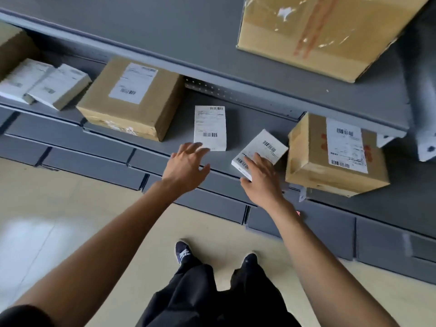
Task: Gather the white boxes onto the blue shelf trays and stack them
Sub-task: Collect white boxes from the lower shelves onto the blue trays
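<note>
While both white boxes lie on the shelf tray [247, 119] between brown cartons, reaching in from the front — right hand [262, 178] gripping tilted box [259, 153] at its near end, probably to lift it onto flat box [210, 128], left hand [186, 164] spread wide, fingertips at that box's near corner.

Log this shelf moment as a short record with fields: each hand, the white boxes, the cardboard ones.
left hand: left hand, fingers spread, reaching toward the upright white labelled box; contact unclear
right hand: right hand grips the tilted white barcoded box
other white boxes: two white flat boxes at far left, leaning together
cardboard: brown labelled cardboard box left of centre; brown cardboard box with red marks at right; large taped cardboard box on upper shelf
surface: grey-blue shelf tray
</note>
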Demonstrator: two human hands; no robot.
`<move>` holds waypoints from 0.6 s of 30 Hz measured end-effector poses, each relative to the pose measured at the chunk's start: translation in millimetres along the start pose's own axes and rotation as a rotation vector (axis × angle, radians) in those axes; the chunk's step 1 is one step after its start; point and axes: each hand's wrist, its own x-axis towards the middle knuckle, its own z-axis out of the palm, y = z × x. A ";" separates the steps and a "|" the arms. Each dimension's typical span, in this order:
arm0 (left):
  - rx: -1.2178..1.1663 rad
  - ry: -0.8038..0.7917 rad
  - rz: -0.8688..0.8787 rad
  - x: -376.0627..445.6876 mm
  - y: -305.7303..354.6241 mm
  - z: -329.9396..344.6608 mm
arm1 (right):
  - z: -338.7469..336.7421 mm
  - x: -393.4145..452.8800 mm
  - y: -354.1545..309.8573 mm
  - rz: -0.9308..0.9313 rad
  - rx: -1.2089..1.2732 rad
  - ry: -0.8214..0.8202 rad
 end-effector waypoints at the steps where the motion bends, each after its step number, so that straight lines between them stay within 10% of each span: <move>1: 0.016 -0.017 0.021 8.0 -2.0 1.2 | 2.5 2.0 -5.2 0.033 -0.003 -0.002; 18: 0.128 -0.104 0.215 37.7 -47.5 32.9 | 42.1 17.9 -35.4 0.267 -0.011 0.080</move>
